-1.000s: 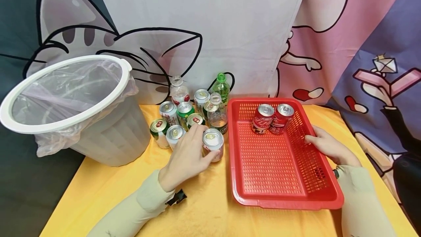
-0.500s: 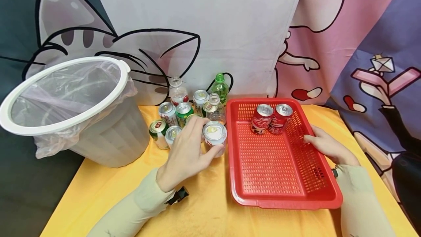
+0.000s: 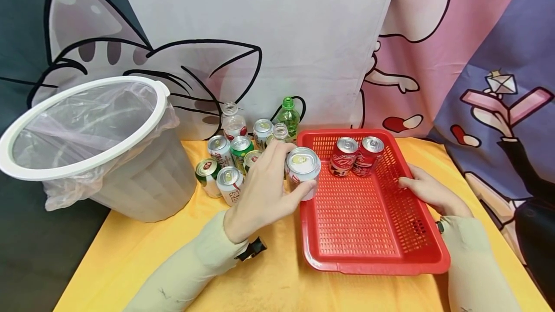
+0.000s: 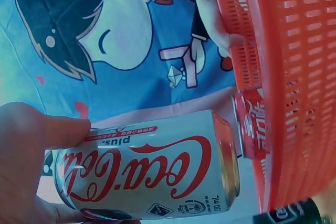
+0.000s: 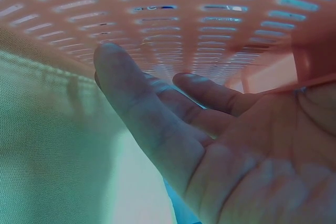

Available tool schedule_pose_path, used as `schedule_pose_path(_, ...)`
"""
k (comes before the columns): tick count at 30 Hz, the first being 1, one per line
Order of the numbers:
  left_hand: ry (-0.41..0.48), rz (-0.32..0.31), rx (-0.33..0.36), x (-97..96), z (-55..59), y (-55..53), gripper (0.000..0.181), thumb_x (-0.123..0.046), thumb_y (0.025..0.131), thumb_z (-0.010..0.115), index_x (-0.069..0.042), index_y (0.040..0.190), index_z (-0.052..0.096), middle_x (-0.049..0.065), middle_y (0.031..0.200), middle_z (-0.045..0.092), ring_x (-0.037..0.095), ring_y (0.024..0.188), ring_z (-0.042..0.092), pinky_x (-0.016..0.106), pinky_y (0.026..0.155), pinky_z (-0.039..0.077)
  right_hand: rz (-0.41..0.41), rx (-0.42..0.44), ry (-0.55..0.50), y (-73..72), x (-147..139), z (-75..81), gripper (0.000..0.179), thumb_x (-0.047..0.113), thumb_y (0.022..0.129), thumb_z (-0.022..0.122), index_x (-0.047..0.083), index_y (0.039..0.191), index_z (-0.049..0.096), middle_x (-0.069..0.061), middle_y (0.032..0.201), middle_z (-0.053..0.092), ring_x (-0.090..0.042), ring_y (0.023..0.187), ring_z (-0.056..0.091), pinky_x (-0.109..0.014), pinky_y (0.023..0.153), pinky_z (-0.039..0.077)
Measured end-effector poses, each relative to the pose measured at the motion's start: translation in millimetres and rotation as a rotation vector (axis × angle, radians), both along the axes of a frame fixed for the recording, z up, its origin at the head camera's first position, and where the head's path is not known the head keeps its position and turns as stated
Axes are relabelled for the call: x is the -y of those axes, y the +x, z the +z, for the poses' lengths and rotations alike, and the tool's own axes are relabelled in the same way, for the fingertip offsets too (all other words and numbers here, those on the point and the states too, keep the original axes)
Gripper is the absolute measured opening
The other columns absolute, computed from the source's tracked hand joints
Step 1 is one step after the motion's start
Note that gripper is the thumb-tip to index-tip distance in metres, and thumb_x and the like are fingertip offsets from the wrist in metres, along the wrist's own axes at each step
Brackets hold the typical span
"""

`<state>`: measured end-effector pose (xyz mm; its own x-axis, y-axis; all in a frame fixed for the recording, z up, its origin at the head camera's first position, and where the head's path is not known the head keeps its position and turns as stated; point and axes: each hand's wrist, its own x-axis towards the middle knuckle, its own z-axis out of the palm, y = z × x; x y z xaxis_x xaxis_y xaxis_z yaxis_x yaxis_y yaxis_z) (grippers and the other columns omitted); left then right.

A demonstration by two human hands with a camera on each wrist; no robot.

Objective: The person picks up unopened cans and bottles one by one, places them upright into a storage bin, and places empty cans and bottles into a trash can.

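A white Coca-Cola Plus can (image 3: 303,163) is raised off the table at the near left rim of a red plastic basket (image 3: 353,235). My left hand (image 3: 269,194) grips this can (image 4: 142,166) between thumb and fingers near its top. In the left wrist view the can's base points toward the basket wall. On the basket's right side, my right hand (image 3: 433,194) holds the edge with the thumb over the rim. From the right wrist view, the fingers of this hand (image 5: 226,140) lie against the basket's underside. Two red cans (image 3: 344,158) stand upright at the basket's back.
Several cans (image 3: 230,182) stand close together left of the basket. Behind them are a clear bottle (image 3: 234,122) and a green bottle (image 3: 288,114). A grey bin (image 3: 147,182) with a plastic liner stands at the left. A printed cloth hangs behind the yellow-covered table (image 3: 173,249).
My left hand has lifted the white Coca-Cola can from the table and carried it right to the basket's left rim. My right hand has stayed on the basket.
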<state>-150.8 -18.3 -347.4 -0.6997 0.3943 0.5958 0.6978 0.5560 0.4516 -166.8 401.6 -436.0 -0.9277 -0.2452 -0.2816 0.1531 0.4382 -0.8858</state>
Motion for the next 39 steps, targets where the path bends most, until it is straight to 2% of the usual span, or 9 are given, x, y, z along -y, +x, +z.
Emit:
schedule_pose_path(6, -0.004, -0.027, 0.006, -20.4, -3.6, -9.5, 0.061, -0.044, 0.083, 0.081, -0.009, 0.127, 0.057, 0.0, 0.111, 0.058, 0.012, 0.094, 0.055, 0.03, 0.081, 0.051, -0.001, -0.009, 0.001, 0.3, 0, -0.7, 0.06, 0.007, 0.104, 0.046, -0.003, 0.158, 0.021, -0.037, 0.131, 0.056, -0.028, 0.091, 0.076, -0.046, 0.074, 0.065)
schedule_pose_path(13, -0.06, -0.05, 0.002, -40.2, -17.0, -22.0, 0.059, -0.043, 0.084, 0.08, -0.007, 0.125, 0.056, 0.001, 0.11, 0.057, 0.013, 0.093, 0.055, 0.031, 0.083, 0.053, -0.002, -0.001, -0.02, -0.3, 1, -0.6, 0.061, 0.007, 0.104, 0.047, -0.004, 0.158, 0.02, -0.038, 0.133, 0.054, -0.029, 0.092, 0.077, -0.047, 0.075, 0.065)
schedule_pose_path(23, -0.189, -0.021, 0.029, -55.0, -38.0, -42.6, 0.057, -0.041, 0.089, 0.076, -0.005, 0.128, 0.053, 0.005, 0.113, 0.057, 0.018, 0.099, 0.057, 0.035, 0.093, 0.052, -0.007, -0.001, -0.013, -1.1, 1, -0.3, 0.063, 0.005, 0.102, 0.046, -0.004, 0.158, 0.019, -0.038, 0.134, 0.052, -0.028, 0.091, 0.076, -0.046, 0.075, 0.065)
schedule_pose_path(28, -0.219, -0.01, 0.024, -60.1, -46.9, -50.6, 0.059, -0.037, 0.09, 0.075, -0.001, 0.131, 0.052, 0.008, 0.117, 0.058, 0.021, 0.102, 0.06, 0.037, 0.099, 0.052, -0.006, -0.006, -0.006, -0.8, 0, -0.5, 0.061, 0.005, 0.103, 0.046, -0.005, 0.158, 0.02, -0.038, 0.132, 0.054, -0.028, 0.09, 0.077, -0.045, 0.075, 0.065)
schedule_pose_path(34, -0.249, 0.01, 0.057, -67.9, -54.9, -57.4, 0.059, -0.035, 0.092, 0.074, -0.001, 0.133, 0.05, 0.009, 0.118, 0.055, 0.022, 0.101, 0.059, 0.038, 0.1, 0.052, -0.008, -0.001, -0.018, -0.3, -1, -0.4, 0.06, 0.005, 0.103, 0.045, -0.005, 0.157, 0.02, -0.039, 0.131, 0.054, -0.028, 0.089, 0.077, -0.046, 0.074, 0.065)
schedule_pose_path(39, -0.282, 0.046, 0.071, -75.4, -59.3, -61.3, 0.055, -0.031, 0.092, 0.075, -0.001, 0.131, 0.05, 0.009, 0.115, 0.053, 0.023, 0.095, 0.059, 0.037, 0.097, 0.054, -0.005, -0.007, -0.006, -0.3, 0, -0.2, 0.059, 0.006, 0.104, 0.045, -0.005, 0.157, 0.021, -0.037, 0.13, 0.055, -0.027, 0.089, 0.076, -0.045, 0.074, 0.065)
